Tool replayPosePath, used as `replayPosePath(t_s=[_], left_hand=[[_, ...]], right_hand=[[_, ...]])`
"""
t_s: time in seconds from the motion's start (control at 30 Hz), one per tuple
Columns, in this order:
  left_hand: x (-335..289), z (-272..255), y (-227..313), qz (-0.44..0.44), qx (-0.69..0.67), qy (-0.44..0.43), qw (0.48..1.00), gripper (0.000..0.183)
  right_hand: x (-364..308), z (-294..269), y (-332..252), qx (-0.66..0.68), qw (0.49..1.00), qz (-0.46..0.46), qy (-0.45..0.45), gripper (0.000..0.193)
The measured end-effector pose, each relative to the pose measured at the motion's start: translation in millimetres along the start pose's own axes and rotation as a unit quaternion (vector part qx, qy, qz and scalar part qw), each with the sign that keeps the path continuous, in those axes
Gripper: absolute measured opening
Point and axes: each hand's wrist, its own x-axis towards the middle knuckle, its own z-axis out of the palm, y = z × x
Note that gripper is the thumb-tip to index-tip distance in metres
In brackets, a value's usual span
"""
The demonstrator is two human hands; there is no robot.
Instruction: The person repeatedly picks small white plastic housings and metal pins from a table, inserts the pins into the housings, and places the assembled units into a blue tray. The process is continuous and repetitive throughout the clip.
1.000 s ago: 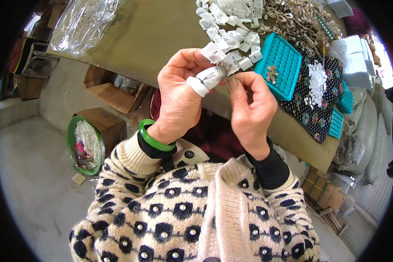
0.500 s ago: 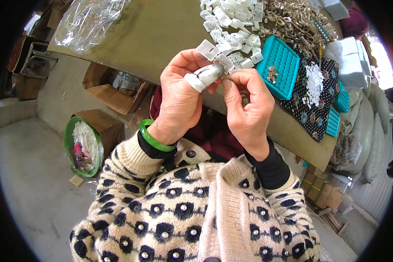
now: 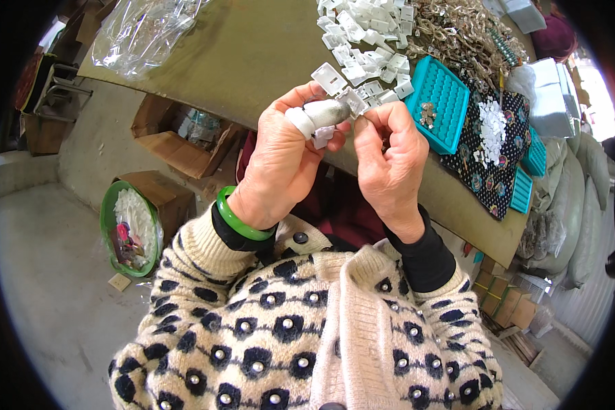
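Note:
Above the table's near edge, my left hand [image 3: 275, 160] is closed round a small white plastic case [image 3: 329, 79] with its flap standing open. The thumb wears a grey-and-white cover [image 3: 324, 115] and presses on the case. Under that thumb, another whitish piece [image 3: 323, 137] shows against the palm. My right hand [image 3: 394, 154] meets the case from the right, thumb and forefinger pinched together at its edge. Whatever lies between those fingertips is too small to make out. Just beyond both hands spreads a heap of white plastic cases [image 3: 369, 44].
Right of the heap, a teal tray [image 3: 439, 102] holds small metal bits. Beside it, white chips [image 3: 490, 130] lie on a patterned cloth [image 3: 488, 184]. Metal clips [image 3: 458, 31] pile behind. A clear plastic bag [image 3: 140, 34] rests far left; a green basin [image 3: 108, 232] stands below.
The left thumb has rolled slightly, baring a whitish piece beneath it. The case has shifted a little to the right, and the right hand's pinch has moved slightly up against it.

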Motion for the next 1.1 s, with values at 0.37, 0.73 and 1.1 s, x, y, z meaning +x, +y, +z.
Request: replayPosePath(t_s=[0.37,0.73,1.1], left_hand=[[5,-2,-5,0.059,0.045,-0.016,0.997,0.025],[1,11,-11,0.102,0.152,-0.026,0.983,0.023],[-14,13,-23,0.096,0.202,-0.078,0.971,0.019]], right_hand=[[7,-21,3,0.440,0.811,0.378,-0.078,0.004],[3,-19,-10,0.259,0.939,0.225,-0.012,0.013],[-7,-34,-1,0.187,0.966,0.174,-0.028,0.011]])
